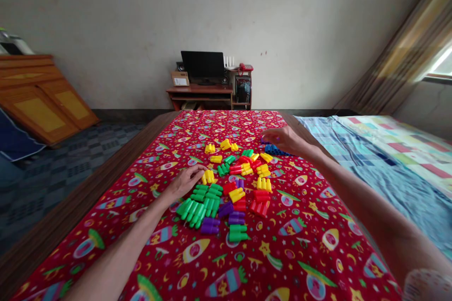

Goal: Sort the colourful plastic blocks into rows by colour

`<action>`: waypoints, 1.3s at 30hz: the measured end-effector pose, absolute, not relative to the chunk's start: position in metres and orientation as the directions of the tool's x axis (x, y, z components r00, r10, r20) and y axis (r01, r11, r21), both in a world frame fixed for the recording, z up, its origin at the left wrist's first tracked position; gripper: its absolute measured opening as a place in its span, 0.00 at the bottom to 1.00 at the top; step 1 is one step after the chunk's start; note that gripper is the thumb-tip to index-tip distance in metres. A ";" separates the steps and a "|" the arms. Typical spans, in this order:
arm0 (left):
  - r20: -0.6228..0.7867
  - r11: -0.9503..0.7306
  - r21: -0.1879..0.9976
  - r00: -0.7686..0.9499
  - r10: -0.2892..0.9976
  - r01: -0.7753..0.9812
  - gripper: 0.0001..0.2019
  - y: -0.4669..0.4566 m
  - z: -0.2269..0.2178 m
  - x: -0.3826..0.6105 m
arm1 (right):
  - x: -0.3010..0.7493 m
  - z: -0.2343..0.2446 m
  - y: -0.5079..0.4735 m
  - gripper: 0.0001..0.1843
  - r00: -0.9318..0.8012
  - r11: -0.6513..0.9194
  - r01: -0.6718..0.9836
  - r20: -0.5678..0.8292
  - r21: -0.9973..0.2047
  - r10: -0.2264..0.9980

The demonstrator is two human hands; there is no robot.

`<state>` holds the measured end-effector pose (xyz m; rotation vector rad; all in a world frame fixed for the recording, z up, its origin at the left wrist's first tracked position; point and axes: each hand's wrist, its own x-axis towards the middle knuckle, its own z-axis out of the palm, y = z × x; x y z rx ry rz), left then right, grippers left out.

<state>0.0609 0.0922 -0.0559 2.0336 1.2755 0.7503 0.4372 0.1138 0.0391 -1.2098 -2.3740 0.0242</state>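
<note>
At the far left, the dark wooden edge of the surface [116, 164] shows beside the red patterned cloth [158, 258] spread over it. The person's left hand [187, 181] reaches in with bent fingers, the tips at the upper left of a yellow block [208, 177]; whether they pinch it or only rest against it cannot be told. That block lies just beyond the green blocks [194, 216], which sit side by side in a cluster. A light grip on its flanks, with the wrist held high, would probably spare the green group from being nudged.

Right of the cluster, a purple block [210, 225], a mixed scatter of colours and some red blocks [260, 208] lie close together, several touching. Fingertips placed from above should suit these better than a sideways sweep.

Farther right, the right hand [278, 138] curls over another purple piece [265, 141], partly hidden; its hold cannot be told either. Blue blocks [275, 151] lie just below that hand, so a straight lift looks safer than a drag. Beyond the surface stands a bed [335, 160].
</note>
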 end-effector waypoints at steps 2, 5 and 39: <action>0.140 -0.346 0.747 0.374 0.917 0.568 0.23 0.091 -0.055 0.062 | 0.406 0.033 0.092 0.14 -0.630 0.718 0.653 0.354 -0.240 0.692; 0.151 -0.362 0.742 0.385 0.911 0.564 0.23 0.091 -0.055 0.062 | 0.367 0.016 0.070 0.12 -0.751 0.789 0.573 0.243 -0.221 0.613; 0.185 -0.403 0.724 0.405 0.895 0.560 0.21 0.095 -0.061 0.058 | 0.356 -0.014 0.052 0.18 -0.899 0.887 0.436 -0.033 -0.156 0.436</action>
